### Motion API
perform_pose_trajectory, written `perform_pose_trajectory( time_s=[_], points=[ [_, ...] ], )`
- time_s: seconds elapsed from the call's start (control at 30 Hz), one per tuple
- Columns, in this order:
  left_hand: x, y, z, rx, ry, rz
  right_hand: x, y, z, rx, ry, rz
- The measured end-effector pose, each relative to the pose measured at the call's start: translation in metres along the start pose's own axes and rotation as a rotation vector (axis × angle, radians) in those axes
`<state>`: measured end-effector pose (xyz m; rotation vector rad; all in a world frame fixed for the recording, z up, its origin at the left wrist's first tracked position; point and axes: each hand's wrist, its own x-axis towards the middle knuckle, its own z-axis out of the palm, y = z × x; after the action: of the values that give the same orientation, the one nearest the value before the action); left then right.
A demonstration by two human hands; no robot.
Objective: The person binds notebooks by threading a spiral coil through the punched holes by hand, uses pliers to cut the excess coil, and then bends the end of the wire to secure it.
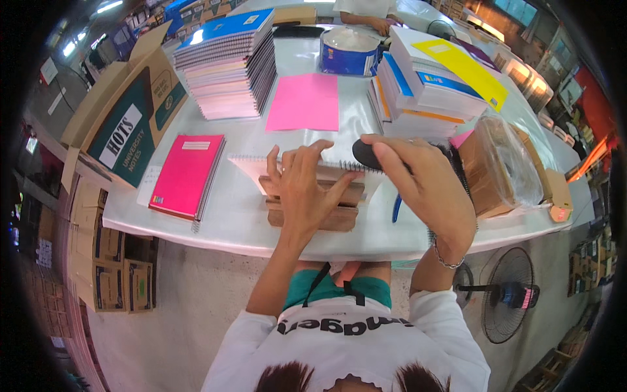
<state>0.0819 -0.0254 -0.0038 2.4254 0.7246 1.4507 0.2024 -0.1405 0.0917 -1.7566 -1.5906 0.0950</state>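
Observation:
My left hand [305, 186] lies flat, fingers spread, on a spiral-bound notebook [297, 159] with a clear plastic cover, which rests on a wooden block [339, 212] near the table's front edge. My right hand [424, 186] grips a black rounded tool [366, 154] and presses it against the notebook's spiral binding at its right end. A blue pen [396, 209] lies on the table just under my right hand.
A pink notebook [186, 173] lies to the left; a pink sheet [304, 101], stacks of spiral notebooks [225, 65] [437, 78] and a blue round tin [348, 52] stand behind. A wrapped brown bundle [499, 166] sits right. An open cardboard box [127, 114] and a floor fan [509, 294] flank the white table [241, 222].

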Motion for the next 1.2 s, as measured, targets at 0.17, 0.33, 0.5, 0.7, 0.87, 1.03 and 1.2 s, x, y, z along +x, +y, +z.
perform_pose_trajectory(
  time_s=[0.17, 0.33, 0.5, 0.7, 0.87, 1.03, 1.2],
  points=[
    [-0.004, 0.003, -0.003, 0.016, -0.027, -0.029, -0.006, -0.009, 0.003, -0.118, 0.076, -0.155],
    [-0.002, 0.000, 0.001, 0.011, -0.013, -0.043, 0.025, 0.015, 0.040, -0.488, -0.204, -0.036],
    [-0.004, 0.001, -0.005, -0.041, -0.031, -0.055, 0.010, 0.005, 0.025, -0.029, 0.041, -0.014],
    [0.002, 0.001, -0.008, -0.021, -0.047, -0.091, 0.006, -0.012, 0.023, -0.199, 0.078, 0.018],
    [-0.002, 0.004, -0.008, -0.075, -0.084, -0.120, 0.000, -0.009, 0.038, -0.329, 0.131, -0.054],
    [0.004, 0.004, -0.008, -0.079, -0.049, -0.130, 0.001, -0.006, 0.043, -0.398, 0.083, -0.141],
    [0.014, 0.000, -0.006, -0.100, -0.048, -0.089, -0.003, 0.000, 0.040, -0.198, 0.123, -0.035]
  ],
)
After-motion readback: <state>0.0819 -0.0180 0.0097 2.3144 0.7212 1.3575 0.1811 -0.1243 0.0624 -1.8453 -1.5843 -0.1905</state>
